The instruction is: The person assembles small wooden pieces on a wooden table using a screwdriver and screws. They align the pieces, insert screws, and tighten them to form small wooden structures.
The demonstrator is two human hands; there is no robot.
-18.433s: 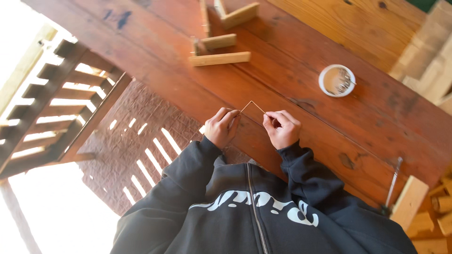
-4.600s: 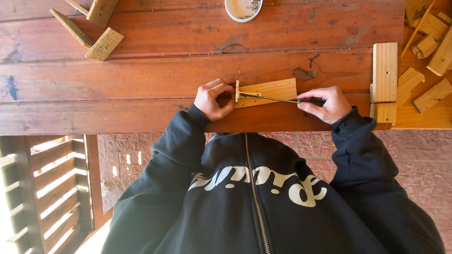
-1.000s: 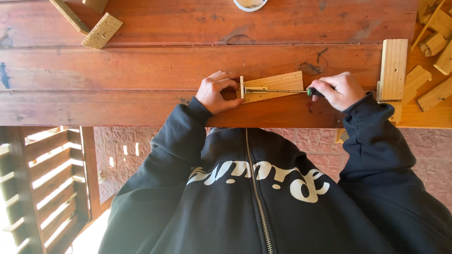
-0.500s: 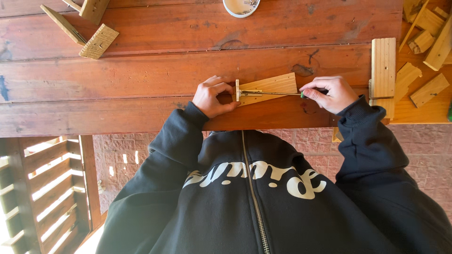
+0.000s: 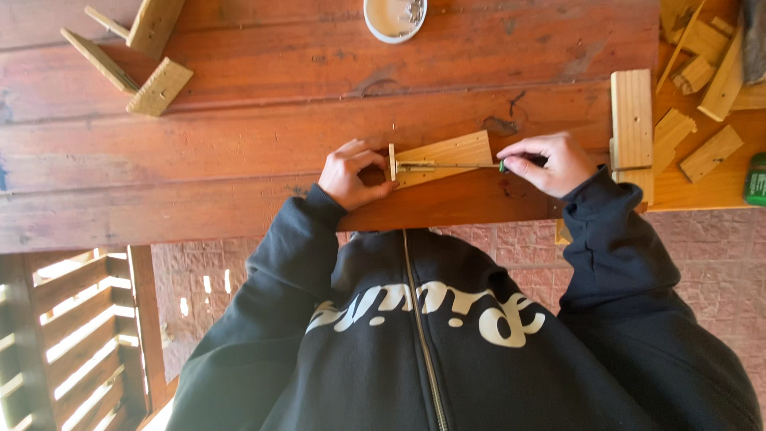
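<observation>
A view from above of a person in a dark zipped hoodie leaning over a reddish wooden counter (image 5: 239, 144). Near its front edge lies a pale wooden block (image 5: 447, 156), its long axis running left to right and tilted slightly up toward the right. The left hand (image 5: 355, 172) touches the block's left end, fingers curled and closed on a small upright piece of wood (image 5: 392, 162) set against that end. A thin screwdriver (image 5: 459, 166) lies flat along the block, its shaft pointing left toward the left hand. The right hand (image 5: 546, 164), just right of the block, has its grip closed around the tool's dark handle, wrist bent, knuckles up. Both forearms angle inward from the body. The left hand is the nearer to the block. Farther back sit loose wood offcuts (image 5: 148, 60) at left, a small white bowl (image 5: 395, 16), and more wood scraps (image 5: 694, 104) at right.
</observation>
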